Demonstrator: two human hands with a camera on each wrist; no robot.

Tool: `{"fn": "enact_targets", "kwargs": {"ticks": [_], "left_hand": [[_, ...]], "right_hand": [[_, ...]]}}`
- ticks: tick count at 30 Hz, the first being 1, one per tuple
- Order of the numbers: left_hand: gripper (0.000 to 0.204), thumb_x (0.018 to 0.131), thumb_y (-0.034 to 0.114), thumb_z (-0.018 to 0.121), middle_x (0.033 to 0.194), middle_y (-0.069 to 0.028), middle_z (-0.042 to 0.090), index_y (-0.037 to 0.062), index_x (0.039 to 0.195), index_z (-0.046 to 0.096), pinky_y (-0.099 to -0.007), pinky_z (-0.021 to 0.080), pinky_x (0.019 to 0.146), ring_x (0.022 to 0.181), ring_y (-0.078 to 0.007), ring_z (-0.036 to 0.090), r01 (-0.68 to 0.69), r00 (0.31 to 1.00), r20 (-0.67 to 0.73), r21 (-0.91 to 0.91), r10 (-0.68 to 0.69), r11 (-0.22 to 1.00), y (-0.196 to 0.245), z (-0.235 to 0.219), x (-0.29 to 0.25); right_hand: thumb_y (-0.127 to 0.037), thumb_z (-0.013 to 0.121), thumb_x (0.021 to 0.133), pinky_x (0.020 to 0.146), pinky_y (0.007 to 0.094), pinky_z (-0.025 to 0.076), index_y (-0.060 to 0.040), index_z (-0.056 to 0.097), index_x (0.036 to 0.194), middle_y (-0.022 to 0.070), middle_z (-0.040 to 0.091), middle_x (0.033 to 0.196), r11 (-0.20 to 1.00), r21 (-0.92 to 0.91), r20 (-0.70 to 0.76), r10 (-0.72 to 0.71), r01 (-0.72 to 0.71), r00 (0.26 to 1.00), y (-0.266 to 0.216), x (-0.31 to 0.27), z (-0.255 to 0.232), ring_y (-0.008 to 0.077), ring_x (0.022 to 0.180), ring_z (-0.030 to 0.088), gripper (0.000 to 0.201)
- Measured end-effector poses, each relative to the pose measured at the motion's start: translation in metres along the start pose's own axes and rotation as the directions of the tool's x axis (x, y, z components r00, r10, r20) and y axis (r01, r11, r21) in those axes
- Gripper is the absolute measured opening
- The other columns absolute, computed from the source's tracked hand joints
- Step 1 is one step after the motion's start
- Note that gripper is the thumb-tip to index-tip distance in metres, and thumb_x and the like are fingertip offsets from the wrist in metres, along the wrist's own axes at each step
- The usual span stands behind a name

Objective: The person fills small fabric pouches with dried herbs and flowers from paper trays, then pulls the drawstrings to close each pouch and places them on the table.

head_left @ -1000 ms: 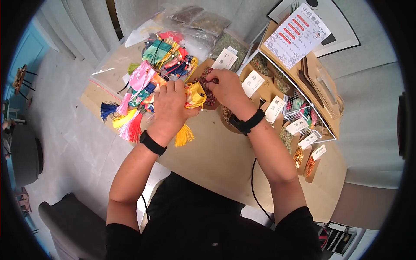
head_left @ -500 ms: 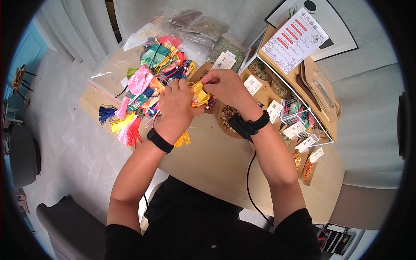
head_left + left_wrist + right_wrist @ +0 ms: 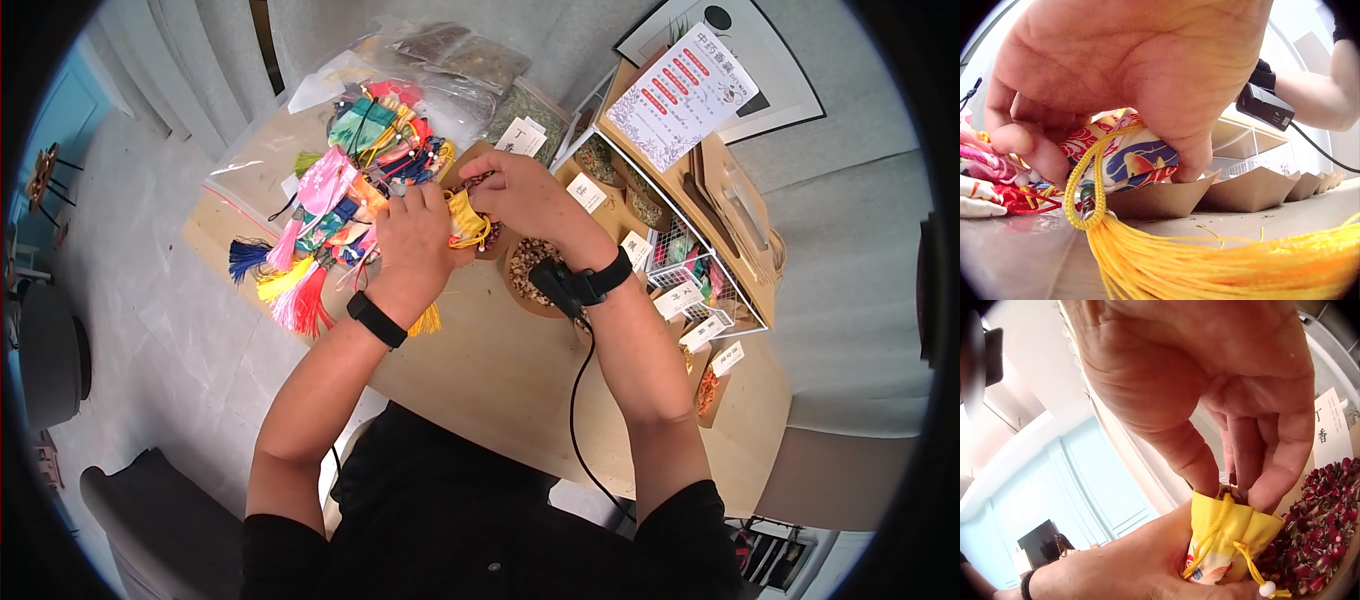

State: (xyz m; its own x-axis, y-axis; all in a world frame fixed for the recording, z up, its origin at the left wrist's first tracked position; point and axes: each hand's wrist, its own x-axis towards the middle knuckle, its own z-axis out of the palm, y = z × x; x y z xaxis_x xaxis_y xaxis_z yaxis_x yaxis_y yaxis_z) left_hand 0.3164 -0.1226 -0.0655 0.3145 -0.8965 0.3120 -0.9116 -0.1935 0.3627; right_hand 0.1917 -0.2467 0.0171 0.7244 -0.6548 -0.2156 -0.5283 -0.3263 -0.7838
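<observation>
My left hand (image 3: pixel 412 245) grips a small yellow drawstring pouch (image 3: pixel 464 214) from the side. Its lower part, patterned in red, white and blue with a fish, shows in the left wrist view, where a yellow tassel (image 3: pixel 1210 253) trails over the table. Above the pouch, my right hand (image 3: pixel 535 203) has its fingertips in the gathered mouth, pinching a few dark dried rosebuds (image 3: pixel 1232 491). A cord with a white bead (image 3: pixel 1267 589) hangs from the pouch. Right beside it, a paper tray holds many dried rosebuds (image 3: pixel 1322 531).
Left of the hands lies a pile of colourful pouches (image 3: pixel 325 190) with tassels. Several paper trays of herbs with labels (image 3: pixel 678 298) run along the right, beside a wooden-topped rack (image 3: pixel 720 240) bearing a printed sheet (image 3: pixel 682 95). Clear bags (image 3: pixel 460 60) lie behind.
My right hand was down in the rosebud tray a second ago. It has moved to the pouch mouth, where its fingers now dip in. The left hand keeps holding the pouch, shifted slightly right.
</observation>
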Motion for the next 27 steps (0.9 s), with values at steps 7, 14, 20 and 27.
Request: {"fn": "enact_targets", "kwargs": {"ticks": [7, 14, 20, 27], "left_hand": [[0.078, 0.061, 0.037, 0.096, 0.109, -0.0141, 0.061, 0.0032, 0.117, 0.054, -0.0455, 0.055, 0.085, 0.103, -0.0350, 0.064, -0.002, 1.000, -0.002, -0.027, 0.002, 1.000, -0.002, -0.001, 0.000], [0.079, 0.061, 0.035, 0.096, 0.111, -0.0142, 0.059, 0.0036, 0.119, 0.053, -0.0468, 0.051, 0.090, 0.107, -0.0355, 0.061, -0.052, 0.999, -0.011, -0.102, 0.051, 0.993, -0.011, -0.006, -0.007], [0.073, 0.063, 0.030, 0.093, 0.109, -0.0158, 0.059, 0.0022, 0.118, 0.056, -0.0468, 0.050, 0.086, 0.103, -0.0368, 0.060, -0.077, 0.997, -0.014, -0.128, 0.076, 0.989, -0.013, -0.010, -0.012], [0.073, 0.063, 0.030, 0.093, 0.109, -0.0152, 0.060, 0.0032, 0.119, 0.056, -0.0468, 0.050, 0.086, 0.103, -0.0366, 0.060, -0.070, 0.998, -0.004, -0.118, 0.070, 0.991, -0.014, -0.010, -0.011]], "right_hand": [[-0.008, 0.068, 0.091, 0.080, 0.0305, 0.057, 0.0027, 0.070, 0.122, 0.0107, 0.076, 0.094, 0.989, 0.145, -0.062, -0.009, 0.018, 0.998, -0.001, -0.006, 0.001, 0.0169, 0.088, 0.072, 0.033], [-0.012, 0.074, 0.088, 0.081, 0.0364, 0.058, -0.0004, 0.073, 0.115, 0.0140, 0.076, 0.094, 0.930, -0.365, -0.107, -0.098, 0.052, 0.989, 0.027, -0.014, 0.002, 0.0267, 0.086, 0.074, 0.029], [-0.025, 0.084, 0.081, 0.091, 0.0477, 0.056, -0.0029, 0.067, 0.119, 0.0188, 0.069, 0.114, 0.754, -0.649, -0.050, -0.178, 0.103, 0.983, 0.031, -0.029, 0.025, 0.0386, 0.103, 0.069, 0.047], [-0.013, 0.078, 0.083, 0.089, 0.0481, 0.055, -0.0049, 0.067, 0.121, 0.0215, 0.067, 0.111, 0.760, -0.645, -0.111, -0.201, 0.083, 0.973, 0.046, -0.015, 0.039, 0.0417, 0.106, 0.066, 0.041]]}}
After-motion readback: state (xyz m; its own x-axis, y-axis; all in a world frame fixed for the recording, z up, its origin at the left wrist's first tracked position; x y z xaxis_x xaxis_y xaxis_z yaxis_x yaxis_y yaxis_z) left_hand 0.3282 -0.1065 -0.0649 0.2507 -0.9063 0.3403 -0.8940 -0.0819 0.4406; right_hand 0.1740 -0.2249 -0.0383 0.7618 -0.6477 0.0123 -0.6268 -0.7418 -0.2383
